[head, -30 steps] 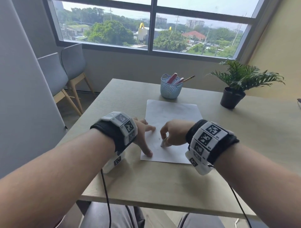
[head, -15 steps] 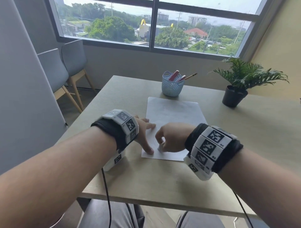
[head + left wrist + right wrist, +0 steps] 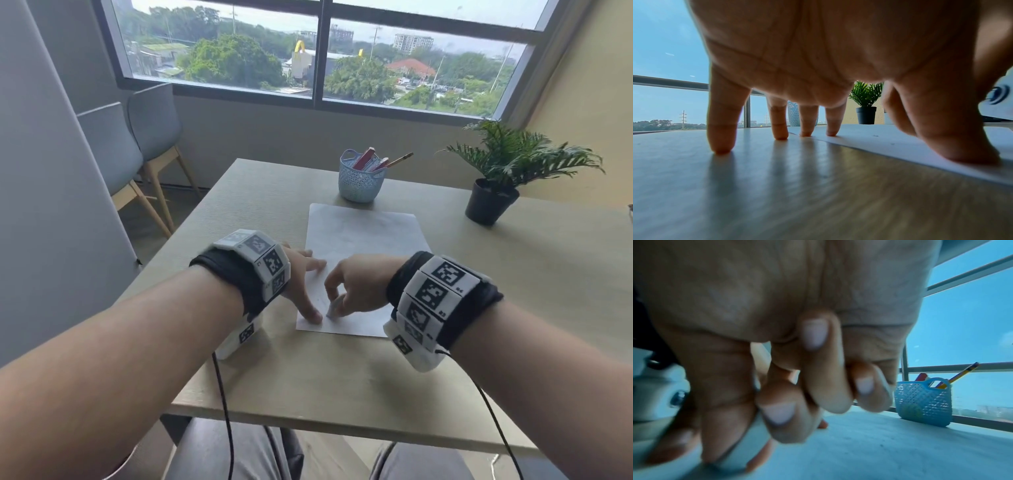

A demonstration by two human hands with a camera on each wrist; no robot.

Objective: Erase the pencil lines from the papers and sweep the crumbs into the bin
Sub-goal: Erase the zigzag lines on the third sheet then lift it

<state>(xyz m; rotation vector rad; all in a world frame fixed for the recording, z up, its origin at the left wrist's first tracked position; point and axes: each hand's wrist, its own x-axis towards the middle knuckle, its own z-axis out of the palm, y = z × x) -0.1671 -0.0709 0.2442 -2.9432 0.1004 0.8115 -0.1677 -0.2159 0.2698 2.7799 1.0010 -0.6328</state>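
A white sheet of paper lies on the wooden table in front of me. My left hand is spread flat at the sheet's left edge. Its thumb and two fingertips press the paper, the other fingers stand on the table. My right hand pinches a small white eraser and holds its tip on the paper near the near left corner. In the right wrist view the curled fingers wrap the eraser. A few dark crumbs dot the paper.
A light blue basket with a pencil and red items stands beyond the paper. A potted plant sits at the far right of the table. Two grey chairs stand left of the table, under the window.
My right hand with the eraser has slid left and toward me along the paper, ending close to my left thumb. The left hand stays pressed on the sheet's edge.
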